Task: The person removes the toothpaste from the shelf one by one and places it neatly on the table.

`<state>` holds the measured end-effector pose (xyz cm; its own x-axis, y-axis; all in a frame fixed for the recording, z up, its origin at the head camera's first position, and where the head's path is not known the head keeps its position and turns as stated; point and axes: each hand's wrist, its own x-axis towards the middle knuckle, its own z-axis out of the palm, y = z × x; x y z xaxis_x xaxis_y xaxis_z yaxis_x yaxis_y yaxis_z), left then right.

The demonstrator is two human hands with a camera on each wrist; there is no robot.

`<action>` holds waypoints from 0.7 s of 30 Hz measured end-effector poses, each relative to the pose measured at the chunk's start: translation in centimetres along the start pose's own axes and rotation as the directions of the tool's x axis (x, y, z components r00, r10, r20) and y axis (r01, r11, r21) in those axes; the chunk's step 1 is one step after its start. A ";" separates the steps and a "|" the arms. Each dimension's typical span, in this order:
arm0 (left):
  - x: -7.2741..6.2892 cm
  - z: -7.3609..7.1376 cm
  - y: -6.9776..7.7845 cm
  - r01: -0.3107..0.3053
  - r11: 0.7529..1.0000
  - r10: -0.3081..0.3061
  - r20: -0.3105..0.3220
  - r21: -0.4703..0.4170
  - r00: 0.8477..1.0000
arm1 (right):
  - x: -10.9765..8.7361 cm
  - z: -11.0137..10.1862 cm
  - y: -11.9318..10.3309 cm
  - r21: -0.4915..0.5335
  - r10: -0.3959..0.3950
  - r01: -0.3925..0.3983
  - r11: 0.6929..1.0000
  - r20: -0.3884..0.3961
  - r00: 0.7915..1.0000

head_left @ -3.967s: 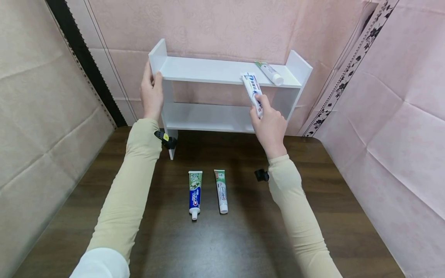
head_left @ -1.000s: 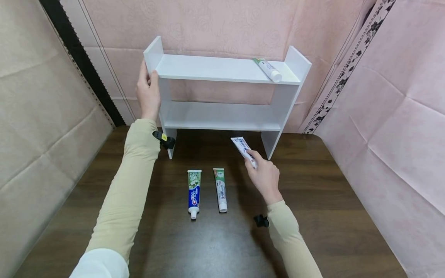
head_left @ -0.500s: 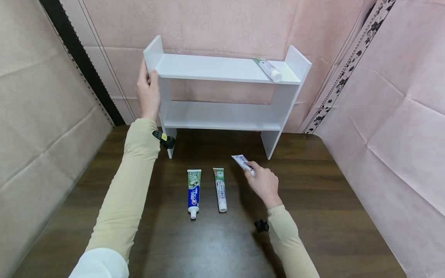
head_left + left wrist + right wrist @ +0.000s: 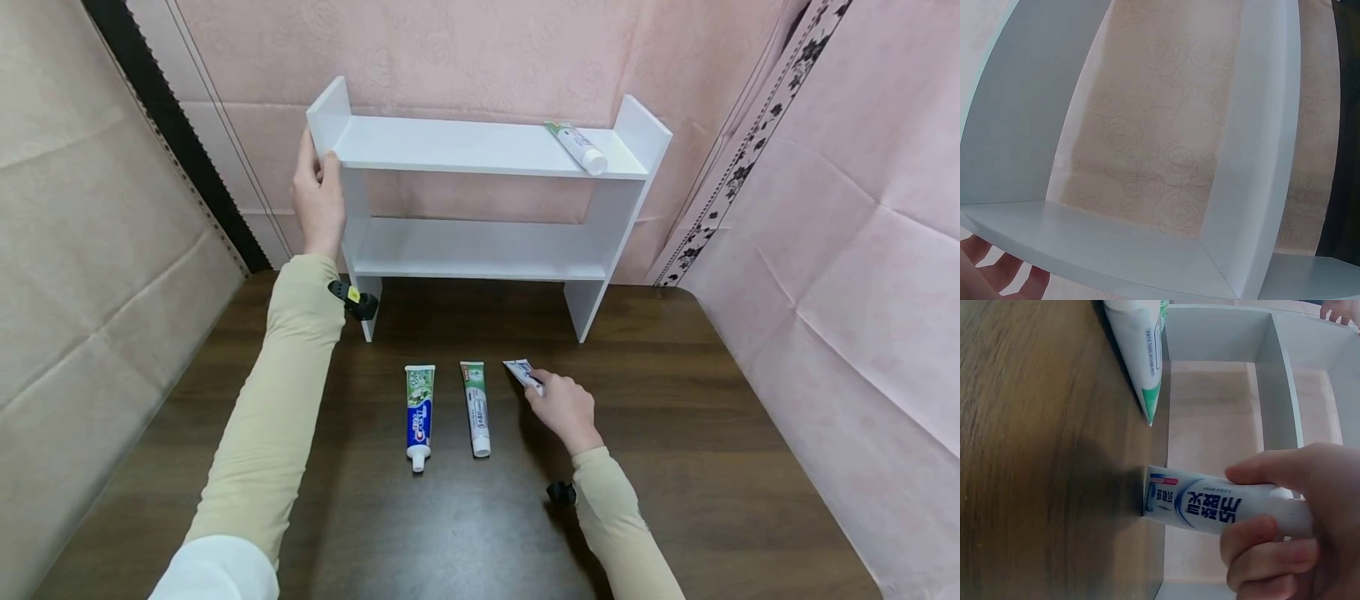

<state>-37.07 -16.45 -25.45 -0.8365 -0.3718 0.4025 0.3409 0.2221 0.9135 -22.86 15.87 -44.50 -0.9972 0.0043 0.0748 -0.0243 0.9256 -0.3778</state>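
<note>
My right hand [image 4: 562, 407] grips a white toothpaste tube [image 4: 1210, 501] with blue print, its flat crimped end low over the wooden table. Left of it on the table lie a green-and-white toothpaste tube [image 4: 476, 408] and a blue-and-green Crest toothpaste tube [image 4: 420, 417], caps toward me. My left hand [image 4: 320, 196] holds the upper left side panel of a white two-tier shelf [image 4: 450, 150], thumb in front and fingers behind. Another white toothpaste tube [image 4: 577, 148] with a green end lies on the right of the top tier.
The shelf's lower tier [image 4: 480, 250] stands raised above the brown wooden table [image 4: 360, 517] on side panels. Pink patterned cloth [image 4: 487, 50] hangs behind the shelf, and more cloth walls flank the table on both sides.
My right hand has brought the white tube from in front of the top tier down to the table, beside the other two tubes. My left hand keeps its hold on the shelf.
</note>
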 end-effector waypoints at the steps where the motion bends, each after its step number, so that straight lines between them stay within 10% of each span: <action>1: 0.0 0.0 0.0 0.002 1.000 -0.002 -0.001 0.000 1.000 | 0.0 0.1 0.0 -0.006 -0.005 0.005 1.000 0.005 1.000; 21: -0.1 0.0 0.1 0.011 1.000 -0.011 -0.006 0.000 1.000 | -0.8 1.1 -0.2 -0.018 0.019 -0.015 1.000 0.191 0.981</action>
<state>-36.91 -16.34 -25.40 -0.8375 -0.3797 0.3929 0.3316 0.2184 0.9178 -22.17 15.28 -45.48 -0.9926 -0.0509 -0.1100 -0.0077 0.9322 -0.3618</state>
